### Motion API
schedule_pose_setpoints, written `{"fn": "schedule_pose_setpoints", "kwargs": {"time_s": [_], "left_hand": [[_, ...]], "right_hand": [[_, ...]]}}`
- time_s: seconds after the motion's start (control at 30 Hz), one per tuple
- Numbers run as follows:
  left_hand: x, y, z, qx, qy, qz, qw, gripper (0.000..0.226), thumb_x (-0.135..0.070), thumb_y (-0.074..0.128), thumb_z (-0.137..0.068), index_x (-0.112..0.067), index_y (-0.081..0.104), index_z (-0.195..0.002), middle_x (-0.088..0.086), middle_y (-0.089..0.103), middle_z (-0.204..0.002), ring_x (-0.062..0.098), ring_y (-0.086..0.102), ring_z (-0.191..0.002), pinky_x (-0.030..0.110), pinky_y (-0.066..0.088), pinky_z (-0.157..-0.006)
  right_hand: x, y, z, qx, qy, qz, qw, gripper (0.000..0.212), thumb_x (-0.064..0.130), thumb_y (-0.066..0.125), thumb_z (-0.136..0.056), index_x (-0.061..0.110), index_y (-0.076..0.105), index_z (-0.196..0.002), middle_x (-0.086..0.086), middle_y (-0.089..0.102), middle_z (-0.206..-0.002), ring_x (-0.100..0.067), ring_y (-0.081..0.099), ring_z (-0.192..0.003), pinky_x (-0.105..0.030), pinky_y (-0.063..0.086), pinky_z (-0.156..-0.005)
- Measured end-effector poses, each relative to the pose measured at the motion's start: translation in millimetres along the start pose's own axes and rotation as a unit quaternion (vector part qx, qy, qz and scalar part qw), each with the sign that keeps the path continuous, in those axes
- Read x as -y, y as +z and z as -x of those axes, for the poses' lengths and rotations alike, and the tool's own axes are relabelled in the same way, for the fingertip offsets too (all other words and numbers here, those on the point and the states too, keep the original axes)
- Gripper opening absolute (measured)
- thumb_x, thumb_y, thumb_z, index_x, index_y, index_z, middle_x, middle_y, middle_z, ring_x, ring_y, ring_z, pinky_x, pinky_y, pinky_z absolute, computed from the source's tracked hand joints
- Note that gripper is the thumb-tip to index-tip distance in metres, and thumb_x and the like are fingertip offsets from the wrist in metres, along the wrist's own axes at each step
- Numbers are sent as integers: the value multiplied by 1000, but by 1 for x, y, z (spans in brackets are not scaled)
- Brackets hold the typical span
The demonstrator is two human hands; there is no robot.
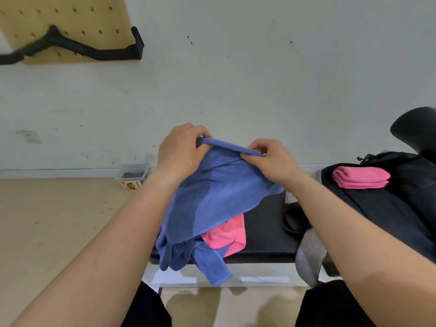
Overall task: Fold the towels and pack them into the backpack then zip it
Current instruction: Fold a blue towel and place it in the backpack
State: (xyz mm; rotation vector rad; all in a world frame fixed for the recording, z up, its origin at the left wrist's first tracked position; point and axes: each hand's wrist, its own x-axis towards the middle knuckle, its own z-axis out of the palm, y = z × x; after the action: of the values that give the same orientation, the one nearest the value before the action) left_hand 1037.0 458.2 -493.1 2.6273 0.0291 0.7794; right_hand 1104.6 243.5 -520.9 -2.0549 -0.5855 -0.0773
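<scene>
A blue towel [219, 185] hangs in the air above a black bench. My left hand [180, 152] pinches its top edge at the left end. My right hand [271, 159] pinches the same edge at the right end. Under it lie a crumpled pink towel [227, 234] and another crumpled blue towel [188, 256], which droops over the bench's front edge. To the right, a black backpack [389, 208] lies on the bench. A folded pink towel [361, 177] rests on top of it.
The black bench [266, 227] stands on a pale wood floor near a white wall. A small clear box [132, 175] sits on the floor by the wall. A dark rounded object [417, 131] is at the far right. A pegboard [66, 27] hangs upper left.
</scene>
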Motion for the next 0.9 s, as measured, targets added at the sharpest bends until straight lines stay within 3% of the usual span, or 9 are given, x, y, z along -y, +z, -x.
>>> {"fn": "schedule_pose_setpoints", "kwargs": {"time_s": [0.1,0.23,0.37,0.47,0.57,0.63,0.73,0.83,0.9], "left_hand": [[-9,-22,-18,-4,-10,1,1000,10,-39,64,-88,-32,70,-85,-8,58,-82,18,57,-82,32,41,-66],[-27,-55,-34,-63,-60,74,994,30,-47,74,-79,-22,64,-66,-7,57,-68,10,53,-64,30,42,-57],[-31,-56,-37,4,-74,237,969,33,-26,78,-80,-15,51,-65,-7,63,-56,14,64,-58,40,54,-65],[-27,-39,-28,48,-71,231,969,37,-17,74,-82,-17,41,-63,-8,56,-48,13,58,-52,39,50,-59],[-18,-25,-17,77,-69,168,980,36,-22,71,-82,-18,42,-61,-5,57,-51,15,53,-55,33,44,-58],[-10,-19,-9,119,-80,154,978,29,-22,72,-83,-18,47,-67,-4,60,-58,16,54,-59,33,46,-60],[5,-12,5,170,-102,189,962,22,-13,72,-82,-15,51,-76,1,64,-66,16,57,-60,37,52,-62],[16,-7,19,172,-134,255,942,21,-4,71,-84,-13,53,-78,9,64,-71,15,59,-62,34,55,-59],[23,-9,25,154,-144,288,934,20,2,69,-83,-11,55,-79,8,65,-72,13,62,-62,32,56,-62]], "right_hand": [[28,-29,-17,-11,-20,22,1000,9,28,73,-84,19,72,-83,3,65,-72,-8,56,-65,-21,42,-63],[71,-62,-30,-57,-61,46,995,7,27,73,-84,20,72,-83,7,61,-69,-4,53,-62,-17,39,-59],[84,-73,-33,-80,-64,77,992,6,29,68,-85,24,69,-81,11,60,-67,-3,55,-63,-18,38,-56],[66,-59,-27,-25,-12,143,989,10,33,67,-84,24,67,-79,7,61,-73,-15,60,-74,-27,41,-60],[40,-36,-12,81,25,146,986,10,34,73,-80,28,66,-81,7,62,-73,-17,61,-76,-27,44,-62],[28,-18,-2,124,32,99,987,21,43,78,-77,30,67,-91,6,64,-75,-15,63,-73,-26,47,-65],[20,14,2,120,32,48,991,38,52,73,-80,30,65,-110,6,58,-74,-11,58,-67,-24,44,-65],[21,46,-1,145,-1,93,985,52,41,68,-88,28,52,-136,3,63,-89,-11,59,-79,-23,42,-72],[25,64,-4,183,0,85,980,54,31,65,-90,29,48,-142,-3,67,-99,-13,59,-86,-24,42,-76]]}}
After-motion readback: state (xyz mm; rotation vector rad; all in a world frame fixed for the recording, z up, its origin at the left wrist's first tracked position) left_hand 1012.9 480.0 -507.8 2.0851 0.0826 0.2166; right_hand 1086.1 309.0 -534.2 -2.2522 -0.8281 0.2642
